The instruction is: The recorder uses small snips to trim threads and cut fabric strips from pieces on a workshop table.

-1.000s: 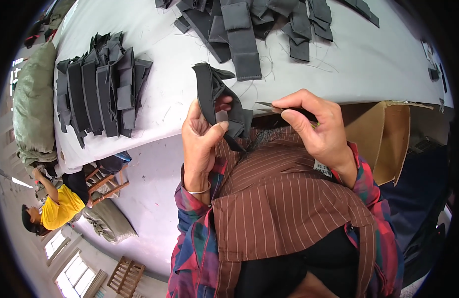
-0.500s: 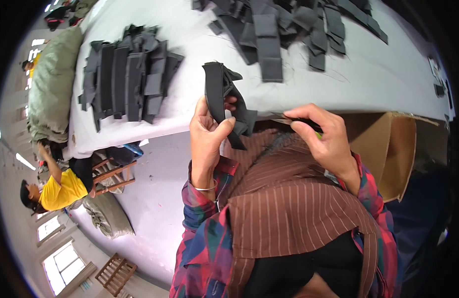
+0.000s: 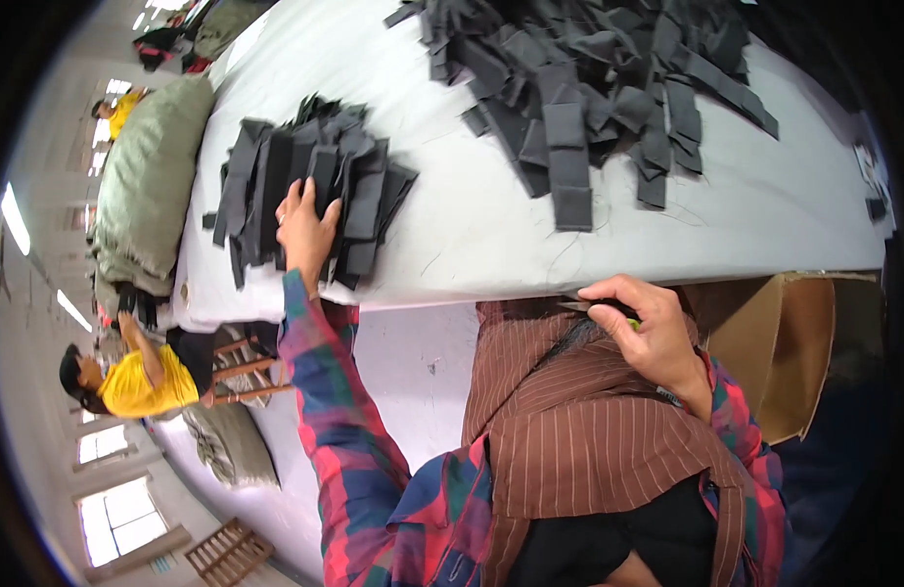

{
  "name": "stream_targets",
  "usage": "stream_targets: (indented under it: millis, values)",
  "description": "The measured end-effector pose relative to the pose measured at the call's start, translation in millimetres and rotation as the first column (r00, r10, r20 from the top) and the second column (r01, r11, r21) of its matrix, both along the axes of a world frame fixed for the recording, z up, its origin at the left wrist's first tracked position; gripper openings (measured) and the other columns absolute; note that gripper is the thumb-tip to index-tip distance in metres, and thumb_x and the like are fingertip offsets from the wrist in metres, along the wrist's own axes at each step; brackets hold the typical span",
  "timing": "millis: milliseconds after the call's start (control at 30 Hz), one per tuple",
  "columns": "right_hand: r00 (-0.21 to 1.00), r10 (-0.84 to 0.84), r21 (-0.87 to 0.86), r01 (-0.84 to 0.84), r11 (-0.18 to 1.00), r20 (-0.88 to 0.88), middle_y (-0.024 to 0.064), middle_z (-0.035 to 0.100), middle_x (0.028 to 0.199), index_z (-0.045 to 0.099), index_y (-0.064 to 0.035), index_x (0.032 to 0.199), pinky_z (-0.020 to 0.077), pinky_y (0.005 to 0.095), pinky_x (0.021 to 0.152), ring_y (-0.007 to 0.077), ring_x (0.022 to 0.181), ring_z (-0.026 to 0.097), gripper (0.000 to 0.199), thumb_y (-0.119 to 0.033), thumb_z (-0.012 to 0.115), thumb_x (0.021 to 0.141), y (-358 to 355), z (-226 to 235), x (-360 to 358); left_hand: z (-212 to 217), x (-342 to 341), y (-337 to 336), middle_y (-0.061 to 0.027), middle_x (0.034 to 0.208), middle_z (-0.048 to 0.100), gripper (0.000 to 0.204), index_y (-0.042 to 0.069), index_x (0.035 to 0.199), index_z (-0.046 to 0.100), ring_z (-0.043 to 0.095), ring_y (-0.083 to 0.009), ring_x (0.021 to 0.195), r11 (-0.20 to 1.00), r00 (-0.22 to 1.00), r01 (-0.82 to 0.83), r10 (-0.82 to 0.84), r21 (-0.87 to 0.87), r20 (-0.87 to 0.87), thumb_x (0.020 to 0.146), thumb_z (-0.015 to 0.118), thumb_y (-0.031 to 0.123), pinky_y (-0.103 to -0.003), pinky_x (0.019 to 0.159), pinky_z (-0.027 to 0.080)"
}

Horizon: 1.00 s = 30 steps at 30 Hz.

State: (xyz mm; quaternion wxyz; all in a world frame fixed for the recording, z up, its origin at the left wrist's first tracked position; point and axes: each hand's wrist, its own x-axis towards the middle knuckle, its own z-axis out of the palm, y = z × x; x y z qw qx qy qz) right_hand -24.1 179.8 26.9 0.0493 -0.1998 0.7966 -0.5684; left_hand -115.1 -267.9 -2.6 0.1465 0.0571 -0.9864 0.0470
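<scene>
My left hand (image 3: 308, 233) rests with fingers apart on a row of dark grey fabric strips (image 3: 251, 186) laid side by side on the white table. The fingertips touch the strips; whatever lies beneath the palm is hidden. At the table's near edge my right hand (image 3: 648, 328) is closed around a pair of small thread snips (image 3: 575, 305). Their pointed metal tip sticks out to the left, and a yellow-green bit shows under the fingers. The rest of the snips is covered by the hand. A larger, tangled heap of dark grey strips (image 3: 569, 137) lies farther back, right of centre.
The white table (image 3: 423, 264) spans the far side. An open cardboard box (image 3: 765, 342) stands below its edge on the right. Beyond the table's left end are a big pale green sack (image 3: 154, 176) and a person in yellow (image 3: 149, 380) beside a wooden stool (image 3: 247, 370).
My left hand has moved left and away from me to the row of strips, and no longer holds up the folded dark strip. The right hand keeps the snips; the view has shifted.
</scene>
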Motion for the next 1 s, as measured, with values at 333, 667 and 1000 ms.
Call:
stream_targets:
  millis: [333,667,1000]
  values:
    - [0.989,-0.124,-0.141,0.134,0.981,0.082,0.0106,0.067,0.084,0.064,-0.0018,0.096,0.049,0.0296,0.068,0.0224,0.075,0.065,0.013,-0.01,0.064,0.086,12.4,-7.9,-13.7,16.0,-16.2,196.5,-0.0075,0.101,0.064,0.025,0.004,0.112,0.065,0.062,-0.0136,0.084,0.446,0.946,0.294,-0.264,0.845,-0.19,0.086,0.062,0.003,-0.025,0.075,0.051]
    - [0.979,-0.181,-0.153,0.194,0.969,0.096,0.0104,0.068,0.088,0.065,-0.002,0.099,0.0492,0.0279,0.071,0.0202,0.079,0.066,0.014,-0.009,0.064,0.087,37.5,-7.7,-7.7,-32.4,-42.2,282.2,-0.0167,0.104,0.054,0.076,-0.005,0.139,0.031,0.055,-0.0305,0.098,0.672,0.948,0.317,-0.225,0.669,-0.223,0.071,0.065,0.002,-0.033,0.086,0.045]
    - [0.956,-0.187,0.08,0.21,0.975,-0.225,0.009,0.058,0.078,0.065,-0.0039,0.104,0.0453,0.0318,0.062,0.0245,0.067,0.056,0.026,-0.007,0.069,0.079,36.1,-9.7,-50.9,-9.3,55.8,277.1,-0.0147,0.124,0.049,0.069,-0.005,0.137,0.027,0.053,-0.0201,0.108,-0.375,0.99,-0.079,-0.134,0.923,0.03,0.078,0.063,-0.005,-0.029,0.092,0.043]
